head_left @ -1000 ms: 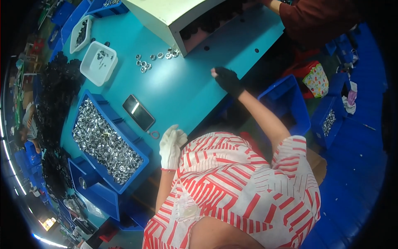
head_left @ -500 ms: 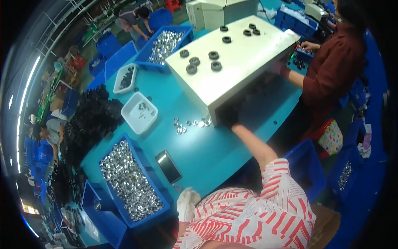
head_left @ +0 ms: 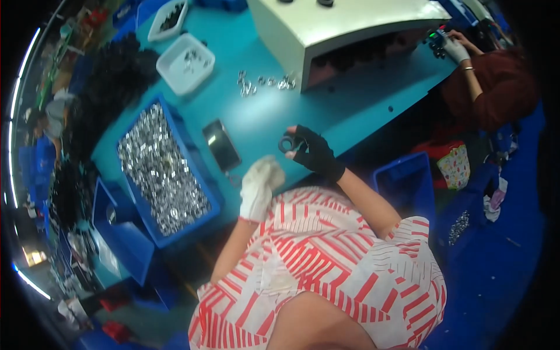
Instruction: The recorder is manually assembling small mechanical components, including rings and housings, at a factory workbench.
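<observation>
My right hand (head_left: pixel 318 154), in a black fingerless glove, holds a black ring (head_left: pixel 286 144) at its fingertips above the table's near edge. A second dark piece seems to sit behind it against the fingers, but it is too small to make out. Close by on the left is my left hand (head_left: pixel 261 182) in a white glove, its fingers bunched together. Whether anything is in them is hidden. A phone (head_left: pixel 221 144) lies on the teal table (head_left: pixel 256 114) just beyond the left hand.
Left of the phone stands a blue bin of shiny metal parts (head_left: pixel 163 169). Farther off are a white tray (head_left: pixel 185 64), loose metal parts (head_left: pixel 248 87), a black heap (head_left: pixel 119 81) and a cream open-fronted box (head_left: pixel 303 35). A co-worker (head_left: pixel 490 81) works at the right.
My right hand has come out of the cream box's opening toward me, now with a black ring. My left hand has risen to the table edge beside it. The view has tilted down.
</observation>
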### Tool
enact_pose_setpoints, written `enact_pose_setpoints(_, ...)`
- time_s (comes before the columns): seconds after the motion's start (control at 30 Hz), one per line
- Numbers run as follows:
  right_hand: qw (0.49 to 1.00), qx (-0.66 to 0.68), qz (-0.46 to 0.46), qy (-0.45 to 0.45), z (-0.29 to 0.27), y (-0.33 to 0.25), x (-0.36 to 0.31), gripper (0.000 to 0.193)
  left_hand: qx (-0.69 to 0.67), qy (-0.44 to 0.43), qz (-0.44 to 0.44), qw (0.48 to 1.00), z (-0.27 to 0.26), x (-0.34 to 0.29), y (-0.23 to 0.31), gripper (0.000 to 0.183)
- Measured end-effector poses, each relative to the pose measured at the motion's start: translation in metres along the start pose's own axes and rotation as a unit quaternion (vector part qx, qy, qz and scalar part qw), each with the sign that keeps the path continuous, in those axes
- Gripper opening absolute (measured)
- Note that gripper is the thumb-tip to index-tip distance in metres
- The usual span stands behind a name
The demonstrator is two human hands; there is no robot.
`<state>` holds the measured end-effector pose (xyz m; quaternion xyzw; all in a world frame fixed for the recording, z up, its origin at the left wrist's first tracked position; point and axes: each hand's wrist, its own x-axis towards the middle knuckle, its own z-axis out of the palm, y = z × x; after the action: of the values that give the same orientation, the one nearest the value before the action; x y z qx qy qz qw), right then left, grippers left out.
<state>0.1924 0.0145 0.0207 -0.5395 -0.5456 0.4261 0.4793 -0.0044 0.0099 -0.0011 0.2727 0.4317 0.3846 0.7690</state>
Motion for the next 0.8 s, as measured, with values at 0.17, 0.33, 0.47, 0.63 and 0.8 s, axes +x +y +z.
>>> enact_pose_setpoints(0.17,0.996,-0.009,-0.058,-0.061,0.027,0.003,-0.015,0.057,-0.052,0.000,-0.037,0.998,0.014,-0.010,0.022,0.034)
enact_pose_setpoints(0.33,0.995,0.003,-0.019,-0.099,0.042,-0.004,-0.025,0.054,-0.078,-0.004,-0.021,0.997,0.006,-0.032,0.027,0.029)
enact_pose_setpoints(0.47,0.993,0.020,-0.017,-0.111,0.050,-0.003,-0.028,0.053,-0.084,-0.008,-0.010,0.996,-0.005,-0.037,0.024,0.031)
enact_pose_setpoints(0.63,0.992,0.035,-0.020,-0.119,0.056,0.000,-0.028,0.051,-0.101,0.000,-0.002,0.995,-0.011,-0.039,0.022,0.032)
enact_pose_setpoints(0.8,0.971,0.167,0.114,-0.124,0.061,0.009,-0.027,0.041,0.018,0.050,0.036,0.998,-0.014,-0.039,0.023,0.036)
